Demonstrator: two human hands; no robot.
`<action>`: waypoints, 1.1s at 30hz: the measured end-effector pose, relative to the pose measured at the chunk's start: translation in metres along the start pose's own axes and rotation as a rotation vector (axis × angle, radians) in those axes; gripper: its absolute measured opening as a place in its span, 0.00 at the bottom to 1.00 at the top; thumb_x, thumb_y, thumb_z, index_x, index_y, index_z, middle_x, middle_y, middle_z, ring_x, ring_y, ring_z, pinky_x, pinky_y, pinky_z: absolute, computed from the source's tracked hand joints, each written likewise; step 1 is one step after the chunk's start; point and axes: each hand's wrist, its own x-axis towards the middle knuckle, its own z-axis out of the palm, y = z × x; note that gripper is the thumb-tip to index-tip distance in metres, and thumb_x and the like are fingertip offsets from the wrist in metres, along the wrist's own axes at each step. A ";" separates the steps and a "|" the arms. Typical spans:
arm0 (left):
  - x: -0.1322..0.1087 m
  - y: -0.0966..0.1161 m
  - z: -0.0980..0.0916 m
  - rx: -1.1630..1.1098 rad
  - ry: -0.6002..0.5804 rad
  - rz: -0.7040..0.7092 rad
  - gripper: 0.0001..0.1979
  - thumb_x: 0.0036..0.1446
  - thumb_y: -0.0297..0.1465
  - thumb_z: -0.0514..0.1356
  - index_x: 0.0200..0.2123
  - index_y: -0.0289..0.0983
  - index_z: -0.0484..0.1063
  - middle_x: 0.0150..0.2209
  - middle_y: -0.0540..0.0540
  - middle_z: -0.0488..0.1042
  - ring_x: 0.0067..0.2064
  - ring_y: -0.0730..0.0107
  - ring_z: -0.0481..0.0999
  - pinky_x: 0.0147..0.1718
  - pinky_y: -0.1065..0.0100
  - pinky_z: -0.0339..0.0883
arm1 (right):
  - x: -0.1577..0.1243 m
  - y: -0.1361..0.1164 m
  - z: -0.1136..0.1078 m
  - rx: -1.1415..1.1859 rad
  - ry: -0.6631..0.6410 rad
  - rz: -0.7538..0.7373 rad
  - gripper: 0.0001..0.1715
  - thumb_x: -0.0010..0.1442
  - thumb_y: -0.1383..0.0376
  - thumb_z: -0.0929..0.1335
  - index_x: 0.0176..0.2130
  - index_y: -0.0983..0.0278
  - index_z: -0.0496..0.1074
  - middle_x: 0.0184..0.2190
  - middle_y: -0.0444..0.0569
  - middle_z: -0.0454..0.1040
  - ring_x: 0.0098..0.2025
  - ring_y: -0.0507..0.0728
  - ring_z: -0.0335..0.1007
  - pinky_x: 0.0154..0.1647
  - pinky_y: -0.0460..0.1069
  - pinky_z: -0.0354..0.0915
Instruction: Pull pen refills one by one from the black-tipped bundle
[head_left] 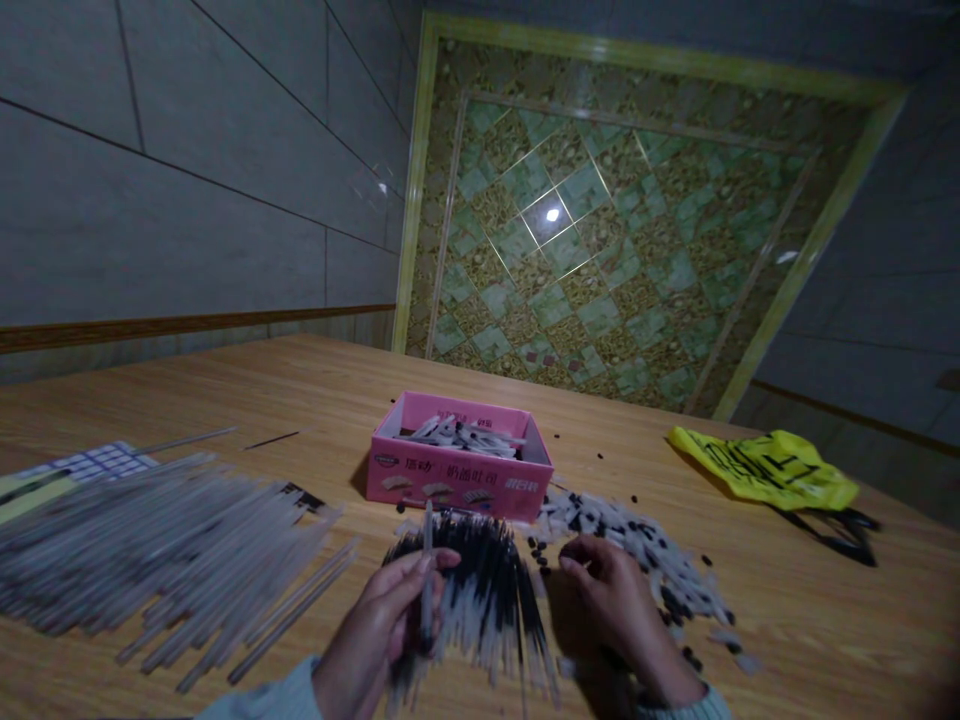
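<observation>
My left hand (pixel 386 610) is closed around a clear pen barrel (pixel 428 545), which stands nearly upright between thumb and fingers with a dark lower end. Beneath and beside that hand lies a heap of pen refills (pixel 484 570), black at the far ends and pale toward me. My right hand (pixel 615 600) is just above the table at the heap of small white and black pen parts (pixel 637 535). Its thumb and forefinger are drawn together; whatever is between them is hidden. Loose black plugs (pixel 538 548) lie by its fingertips.
A pink printed box (pixel 457 480) stands behind the refills, holding white pieces (pixel 469 437). Many clear tubes (pixel 172 550) cover the left of the wooden table (pixel 300 385), near a checked cloth (pixel 112 460). A yellow bag (pixel 765 468) with black straps lies at the right.
</observation>
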 end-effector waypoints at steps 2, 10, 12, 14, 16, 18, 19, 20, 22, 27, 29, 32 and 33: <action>0.000 -0.002 0.001 0.029 0.012 0.005 0.15 0.48 0.37 0.61 0.37 0.34 0.73 0.20 0.54 0.64 0.19 0.78 0.61 0.17 0.74 0.55 | -0.002 0.004 0.005 -0.075 -0.014 -0.010 0.06 0.49 0.67 0.65 0.27 0.63 0.73 0.27 0.48 0.76 0.31 0.57 0.71 0.31 0.48 0.61; 0.011 -0.013 -0.015 0.527 -0.010 0.163 0.18 0.51 0.40 0.58 0.41 0.37 0.77 0.22 0.48 0.72 0.26 0.68 0.70 0.27 0.70 0.62 | -0.008 -0.006 0.023 -0.245 -0.069 -0.054 0.08 0.51 0.69 0.65 0.32 0.62 0.73 0.29 0.49 0.76 0.32 0.57 0.71 0.28 0.46 0.57; 0.009 -0.012 -0.016 0.699 -0.020 0.229 0.15 0.51 0.39 0.58 0.38 0.40 0.78 0.32 0.43 0.78 0.38 0.60 0.73 0.40 0.66 0.63 | -0.007 -0.007 0.027 -0.298 -0.084 -0.068 0.08 0.52 0.69 0.65 0.32 0.62 0.73 0.30 0.51 0.77 0.32 0.57 0.72 0.28 0.46 0.55; 0.006 -0.010 -0.015 0.811 -0.059 0.284 0.14 0.52 0.39 0.57 0.39 0.43 0.78 0.39 0.43 0.79 0.44 0.57 0.72 0.45 0.64 0.61 | -0.008 -0.008 0.030 -0.346 -0.088 -0.075 0.07 0.53 0.69 0.64 0.30 0.63 0.72 0.29 0.52 0.76 0.32 0.58 0.72 0.27 0.47 0.54; 0.004 -0.007 -0.013 0.885 -0.072 0.342 0.14 0.52 0.39 0.57 0.39 0.44 0.78 0.38 0.44 0.79 0.42 0.57 0.73 0.44 0.64 0.61 | -0.009 -0.008 0.032 -0.381 -0.083 -0.074 0.09 0.55 0.69 0.62 0.29 0.63 0.71 0.28 0.53 0.76 0.31 0.59 0.72 0.26 0.47 0.53; 0.003 -0.005 -0.012 0.911 -0.064 0.391 0.13 0.52 0.38 0.57 0.38 0.44 0.78 0.34 0.44 0.79 0.39 0.58 0.74 0.41 0.65 0.63 | -0.012 -0.007 0.032 -0.413 -0.073 -0.074 0.08 0.56 0.69 0.62 0.29 0.65 0.70 0.27 0.54 0.75 0.30 0.60 0.71 0.26 0.48 0.53; 0.003 -0.003 -0.011 0.904 -0.064 0.406 0.13 0.52 0.38 0.57 0.37 0.44 0.79 0.33 0.45 0.79 0.37 0.59 0.74 0.40 0.66 0.63 | -0.014 -0.006 0.032 -0.427 -0.068 -0.077 0.08 0.55 0.70 0.62 0.29 0.65 0.70 0.27 0.55 0.74 0.30 0.60 0.71 0.27 0.48 0.54; 0.003 -0.002 -0.011 0.894 -0.066 0.417 0.13 0.52 0.38 0.57 0.36 0.44 0.79 0.32 0.45 0.78 0.36 0.59 0.74 0.39 0.67 0.63 | -0.016 -0.005 0.031 -0.440 -0.061 -0.081 0.07 0.55 0.70 0.62 0.30 0.66 0.69 0.28 0.55 0.74 0.31 0.61 0.71 0.28 0.49 0.54; 0.003 0.000 -0.010 0.899 -0.071 0.426 0.12 0.52 0.38 0.57 0.36 0.43 0.79 0.31 0.45 0.78 0.34 0.60 0.74 0.37 0.68 0.63 | -0.019 -0.003 0.031 -0.460 -0.050 -0.094 0.07 0.54 0.72 0.62 0.31 0.67 0.69 0.30 0.57 0.73 0.33 0.62 0.70 0.30 0.49 0.56; 0.004 0.000 -0.011 1.014 -0.058 0.412 0.14 0.54 0.39 0.55 0.38 0.46 0.78 0.33 0.45 0.78 0.37 0.59 0.73 0.37 0.68 0.62 | -0.020 0.004 0.029 -0.470 -0.039 -0.142 0.08 0.55 0.71 0.61 0.34 0.68 0.68 0.31 0.57 0.72 0.33 0.60 0.68 0.33 0.50 0.59; 0.005 -0.001 -0.012 1.016 -0.068 0.411 0.14 0.55 0.39 0.54 0.38 0.46 0.78 0.33 0.45 0.77 0.37 0.59 0.73 0.36 0.67 0.62 | -0.018 0.002 0.026 -0.417 -0.019 -0.166 0.08 0.57 0.71 0.60 0.35 0.67 0.68 0.31 0.56 0.72 0.34 0.60 0.68 0.34 0.50 0.60; 0.004 -0.002 -0.013 0.975 -0.070 0.449 0.12 0.53 0.38 0.56 0.36 0.46 0.79 0.31 0.45 0.77 0.34 0.59 0.73 0.34 0.67 0.62 | -0.015 -0.010 0.016 -0.181 0.020 -0.233 0.08 0.57 0.70 0.60 0.37 0.66 0.67 0.35 0.55 0.71 0.38 0.60 0.67 0.39 0.51 0.61; 0.003 -0.003 -0.013 0.966 -0.063 0.470 0.11 0.53 0.38 0.57 0.35 0.46 0.79 0.30 0.46 0.77 0.34 0.60 0.73 0.33 0.68 0.62 | -0.015 -0.016 0.012 -0.070 0.005 -0.250 0.08 0.58 0.69 0.61 0.37 0.66 0.67 0.35 0.54 0.71 0.38 0.59 0.66 0.39 0.51 0.61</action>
